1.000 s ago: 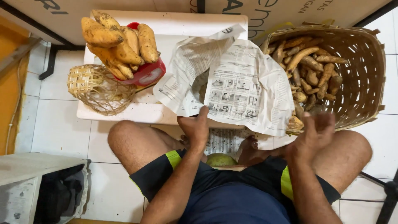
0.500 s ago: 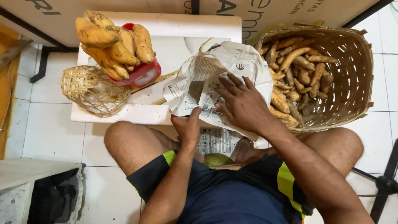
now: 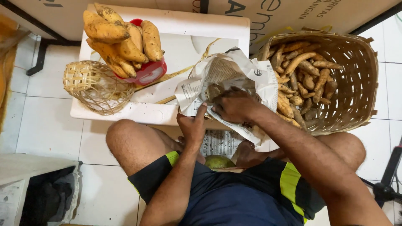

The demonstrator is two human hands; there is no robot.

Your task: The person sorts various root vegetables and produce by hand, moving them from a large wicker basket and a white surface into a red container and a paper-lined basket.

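Newspaper (image 3: pixel 234 79) is bunched on the white tabletop (image 3: pixel 125 111) beside the basket (image 3: pixel 356 83), pinched at its edge by the left hand (image 3: pixel 192 127), pressed by the curled right hand (image 3: pixel 236 106); wrapping judged midway, tighter folding next.

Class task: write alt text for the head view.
Both hands, the left hand and right hand, fold newspaper on a white table, beside a wicker basket of sweet potatoes.
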